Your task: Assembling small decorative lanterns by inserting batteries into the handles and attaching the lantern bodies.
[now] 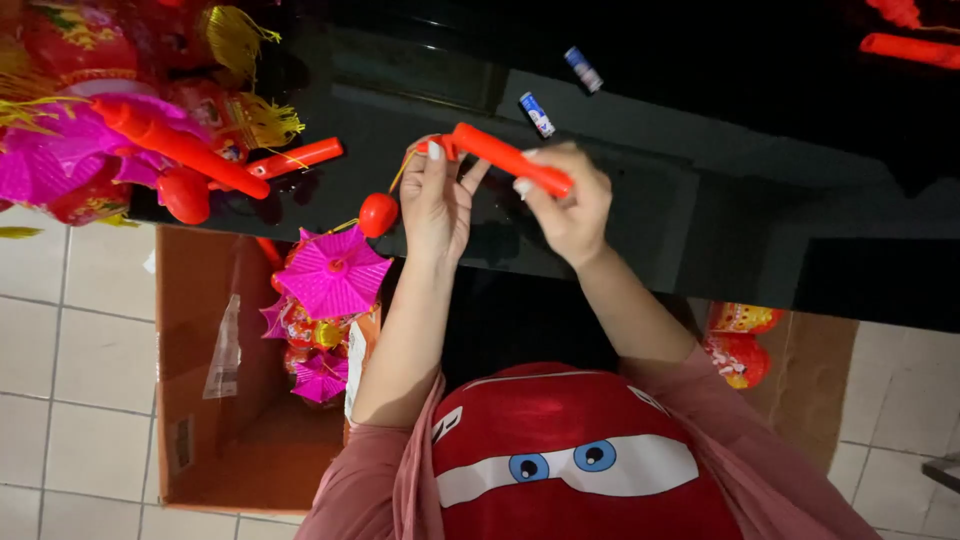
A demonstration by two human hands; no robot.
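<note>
I hold an orange stick (pixel 510 158) up over the black desk (pixel 700 230), between my two hands. Its long axis runs slantwise across my view, from the upper left end near my left hand (pixel 437 205) down to the lower right end in my right hand (pixel 568 205). My right fingers (pixel 535 185) are clamped around that lower right end, thumb beneath and the rest wrapped over, so this hand carries the stick. My left fingers (pixel 436 152) are pinched together at the opposite tip, where a thin yellow cord (pixel 400 172) leaves the stick; whether they grip the stick itself or only the cord I cannot tell. The cord drops down and left to a small red ball (pixel 378 214) hanging just beside my left wrist, above a pink paper umbrella (pixel 333 270). So the stick points up and left, toward the heap of lanterns (pixel 90 110) at the desk's far corner. Two small batteries (pixel 537 114) lie on the desk beyond the stick, well apart from both hands.
</note>
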